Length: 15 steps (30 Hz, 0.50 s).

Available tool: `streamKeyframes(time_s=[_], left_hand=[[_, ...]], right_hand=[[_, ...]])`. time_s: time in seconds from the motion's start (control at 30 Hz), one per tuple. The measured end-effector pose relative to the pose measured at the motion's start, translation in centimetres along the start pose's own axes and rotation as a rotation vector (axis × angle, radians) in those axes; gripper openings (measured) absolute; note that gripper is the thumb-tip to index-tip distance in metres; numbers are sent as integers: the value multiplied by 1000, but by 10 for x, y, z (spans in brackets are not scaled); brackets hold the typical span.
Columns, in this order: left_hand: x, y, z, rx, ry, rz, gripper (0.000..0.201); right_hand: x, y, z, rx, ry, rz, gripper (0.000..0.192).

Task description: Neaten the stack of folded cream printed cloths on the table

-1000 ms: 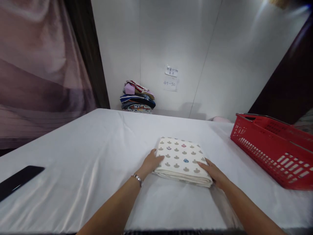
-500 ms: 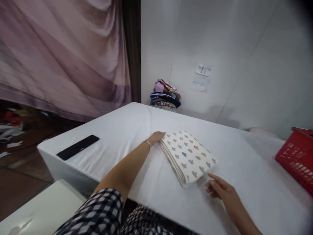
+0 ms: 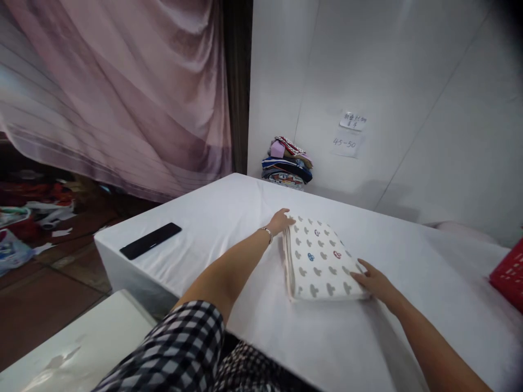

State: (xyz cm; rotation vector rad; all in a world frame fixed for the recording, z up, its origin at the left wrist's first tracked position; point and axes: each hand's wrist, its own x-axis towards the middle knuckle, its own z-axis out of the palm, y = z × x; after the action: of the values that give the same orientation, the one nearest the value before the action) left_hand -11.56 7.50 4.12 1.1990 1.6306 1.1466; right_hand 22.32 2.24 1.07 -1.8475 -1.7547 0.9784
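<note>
A folded white cloth point(image 3: 322, 253) with grey mouse-head shapes, plus a few blue and red ones, lies in a thick layered bundle on the white-covered table point(image 3: 261, 316). My left hand point(image 3: 280, 222), with a bracelet at the wrist, grips the bundle's far left corner. At the right edge, my right hand point(image 3: 375, 282) has its thumb on top of the cloth and its fingers along the side, closed on that edge. The undersides of the layers and some fingertips are hidden.
A black phone-like slab point(image 3: 151, 240) lies near the table's left edge. Folded clothes point(image 3: 287, 163) are stacked by the wall at the back. On the far right stands a red plastic basket point(image 3: 509, 277). A pale stool-like surface point(image 3: 81, 348) sits lower left.
My right hand has come up from beside the near corner and taken hold of the cloth's right edge. The bundle has turned slightly. The view has shifted left.
</note>
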Motion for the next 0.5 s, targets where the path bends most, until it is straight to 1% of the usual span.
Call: streamKeyframes(time_s=[0.1, 0.17, 0.23, 0.33, 0.4, 0.5], left_hand=[[9, -3, 7, -57, -3, -71, 72], [8, -11, 9, -98, -25, -141, 68], [0, -20, 8, -140, -58, -184, 57], [-18, -33, 1, -180, -98, -200, 45], [-33, -41, -1, -187, -104, -190, 42], [-52, -54, 2, -176, -79, -137, 36]], right_hand=[[-30, 9, 13, 50, -10, 23, 86], [-47, 15, 18, 55, -9, 44, 87], [-58, 20, 18, 59, -21, 70, 86], [-63, 20, 12, 9, -49, 65, 83], [-58, 15, 7, -117, -2, 1, 79], [-46, -4, 8, -272, 123, -206, 65]])
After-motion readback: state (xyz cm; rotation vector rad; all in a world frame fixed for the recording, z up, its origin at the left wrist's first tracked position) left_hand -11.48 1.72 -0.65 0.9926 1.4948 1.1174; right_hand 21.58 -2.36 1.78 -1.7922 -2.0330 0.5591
